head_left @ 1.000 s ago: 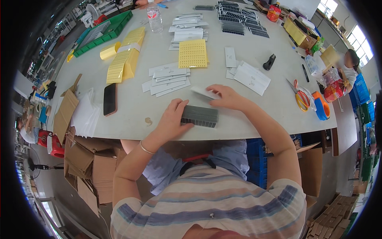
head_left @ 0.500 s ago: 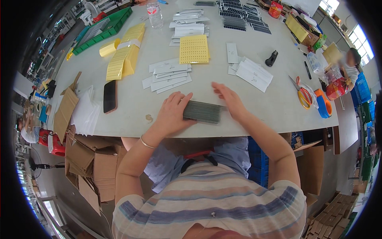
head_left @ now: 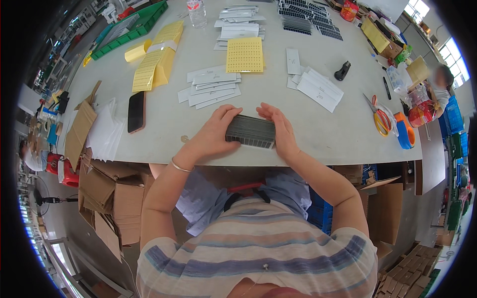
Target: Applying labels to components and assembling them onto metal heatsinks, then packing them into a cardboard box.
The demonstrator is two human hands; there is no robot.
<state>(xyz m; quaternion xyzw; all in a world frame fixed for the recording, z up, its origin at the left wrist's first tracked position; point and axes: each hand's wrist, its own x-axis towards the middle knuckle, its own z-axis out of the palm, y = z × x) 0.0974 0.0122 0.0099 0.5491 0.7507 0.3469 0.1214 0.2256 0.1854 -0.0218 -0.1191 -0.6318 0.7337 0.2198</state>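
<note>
Near the front edge of the table (head_left: 333, 144), dark stack (head_left: 251, 131) of thin pieces looks gathered and mostly squared, left hand (head_left: 214, 131) half-curled gripping one end, right hand (head_left: 283, 134) loosely open at the other, contact unclear, white strips (head_left: 211, 88) beyond lying unsquared.

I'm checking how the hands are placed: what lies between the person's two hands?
The head view shows a dark stack of thin, flat pieces there, between the left hand and the right hand.
</note>
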